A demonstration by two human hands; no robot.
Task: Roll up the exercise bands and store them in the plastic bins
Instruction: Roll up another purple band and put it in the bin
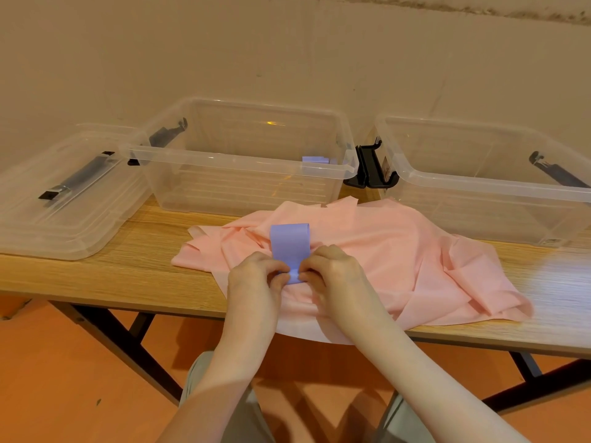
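pinching the near end of a purple band (290,243) w/ both hands at center frame, just below the middle. left hand (256,276) has its grip clamped on the band's near left corner, fingers curled in; right hand (334,271) has its grip clamped on the near right corner the same way. fingertips of the 2 hands nearly meet over a small folded bit of purple at the near end. rest of the band lies flat, running away from the person, its far end curled up and over.

band sits on top of a heap of pink bands (383,251), crumpled and spread across center and right of the desk (144,251), a part hanging over the near edge under the wrists.

behind the heap, upper center: a clear plastic bin (236,164), open, w/ sth small and purple (315,160) inside near its right wall, can't tell if rolled. upper right: second clear bin (479,187), open, dark latch on its right side; nothing seen inside. black latches (371,169) sit between the 2 bins. left of frame: a clear lid (60,203) lies flat on the desk, dark handle on it, its right edge just beside the center bin.

bottom of frame: both forearms, knees in greyish trousers, orange floor (64,378), black desk legs.
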